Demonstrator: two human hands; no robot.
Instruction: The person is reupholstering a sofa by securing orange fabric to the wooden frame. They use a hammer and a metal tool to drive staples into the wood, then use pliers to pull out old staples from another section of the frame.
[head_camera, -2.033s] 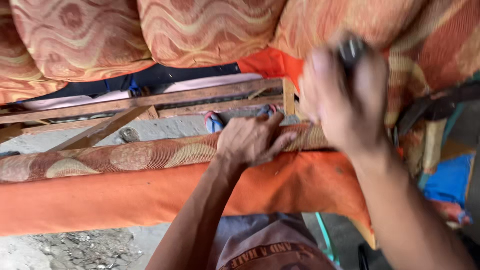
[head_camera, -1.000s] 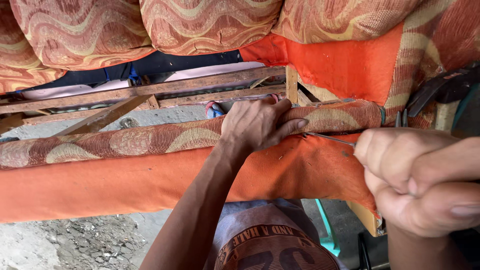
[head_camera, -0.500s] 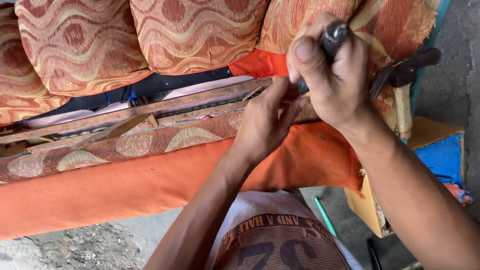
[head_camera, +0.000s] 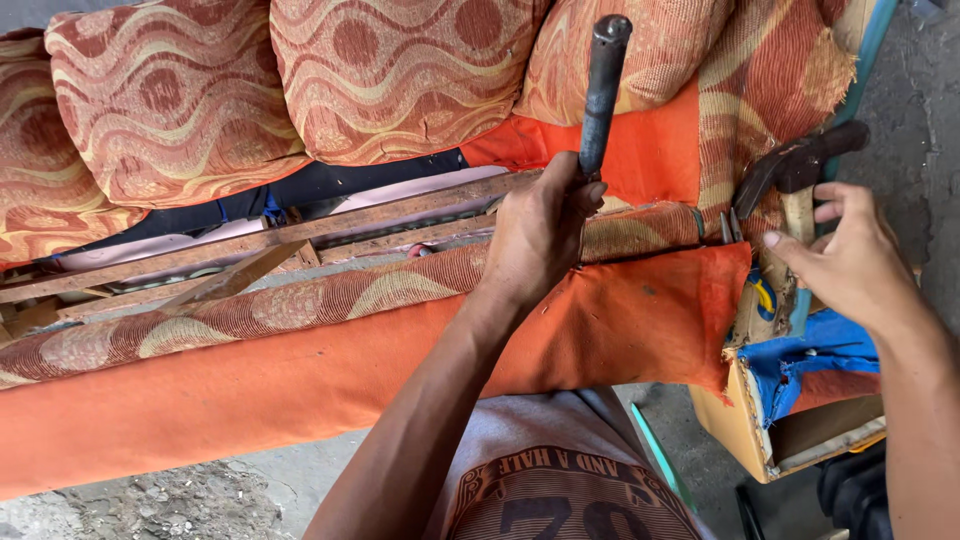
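Note:
My left hand (head_camera: 540, 235) is shut around a dark metal rod (head_camera: 601, 90) that stands upright, its lower end against the patterned fabric strip (head_camera: 300, 305) on the sofa's wooden front rail. My right hand (head_camera: 850, 262) is at the sofa's right end with its fingers apart, beside the wooden handle of a hammer (head_camera: 795, 170) whose dark head hangs at the arm. Whether the fingers touch the handle I cannot tell. Two small nails (head_camera: 727, 228) stick up from the strip near the hammer. Orange cloth (head_camera: 250, 390) hangs below the strip.
Patterned orange cushions (head_camera: 390, 75) line the sofa back. The bare wooden seat frame (head_camera: 250, 245) shows between cushions and rail. A torn box-like piece with blue cloth (head_camera: 800, 365) sits at the lower right. Rough concrete ground (head_camera: 150, 505) lies below.
The dark rod has passed from my raised right hand to my left hand, which left the fabric strip. My right hand has dropped to the hammer at the sofa's right end.

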